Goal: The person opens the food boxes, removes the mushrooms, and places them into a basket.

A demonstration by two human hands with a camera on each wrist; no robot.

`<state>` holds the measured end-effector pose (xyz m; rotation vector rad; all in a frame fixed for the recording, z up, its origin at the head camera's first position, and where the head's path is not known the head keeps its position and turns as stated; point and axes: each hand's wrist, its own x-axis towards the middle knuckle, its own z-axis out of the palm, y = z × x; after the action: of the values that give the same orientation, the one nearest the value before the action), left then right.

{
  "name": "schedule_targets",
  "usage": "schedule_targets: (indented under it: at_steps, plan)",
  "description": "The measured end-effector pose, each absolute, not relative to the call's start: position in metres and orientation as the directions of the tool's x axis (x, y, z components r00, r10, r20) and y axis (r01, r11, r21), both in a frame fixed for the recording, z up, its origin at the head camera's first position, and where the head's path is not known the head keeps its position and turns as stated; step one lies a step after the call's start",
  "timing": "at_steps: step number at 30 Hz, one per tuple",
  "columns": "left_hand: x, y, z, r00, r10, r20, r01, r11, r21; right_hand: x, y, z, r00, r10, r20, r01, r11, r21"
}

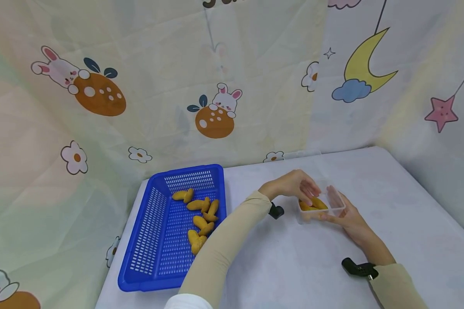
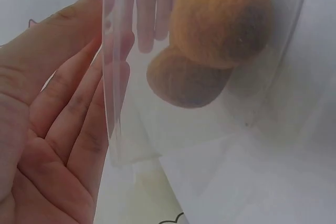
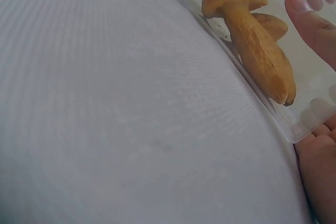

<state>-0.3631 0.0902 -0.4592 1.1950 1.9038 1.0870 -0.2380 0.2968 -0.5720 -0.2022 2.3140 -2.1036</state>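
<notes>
A clear plastic box (image 1: pixel 337 209) stands toward the right of the table, with yellow-brown mushrooms (image 1: pixel 319 203) inside. My right hand (image 1: pixel 352 219) grips its right side, thumb along the front. Over the box's open top reaches my left hand (image 1: pixel 294 185), fingers pointing down at the mushrooms. The left wrist view shows the left thumb (image 2: pixel 58 40) and loosely straight fingers at the rim, nothing between them; two rounded mushroom ends (image 2: pixel 226 22) show through the plastic. In the right wrist view a mushroom (image 3: pixel 252 45) lies lengthwise in the box, partly covering another.
A blue perforated basket (image 1: pixel 170 268) sits on the left of the table, several mushrooms (image 1: pixel 199 205) along its right half. The left forearm passes over its near right corner. A white cloth (image 1: pixel 270 270) covers the table, and a printed curtain (image 1: pixel 158 86) hangs behind.
</notes>
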Motion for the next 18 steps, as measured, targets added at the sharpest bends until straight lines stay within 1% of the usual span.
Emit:
schedule_targets:
  at_steps: [3, 7, 12, 18]
  plan:
    - [-0.364, 0.09, -0.459, -0.404, 0.91, -0.088, 0.384, 0.256, 0.887, -0.238, 0.297, -0.572, -0.992, -0.097, 0.083, -0.092, 0.093, -0.991]
    - [-0.364, 0.091, -0.46, -0.408, 0.909, -0.086, 0.377, 0.254, 0.891, -0.238, 0.298, -0.573, -0.992, -0.091, 0.089, -0.098, 0.107, -0.989]
    - [-0.363, 0.094, -0.462, -0.403, 0.911, -0.083, 0.423, 0.266, 0.866, -0.238, 0.298, -0.573, -0.991, -0.093, 0.092, -0.101, 0.099, -0.99]
    - [-0.358, 0.103, -0.468, -0.398, 0.913, -0.085, 0.458, 0.278, 0.844, -0.237, 0.298, -0.572, -0.995, -0.072, 0.064, -0.073, 0.139, -0.988]
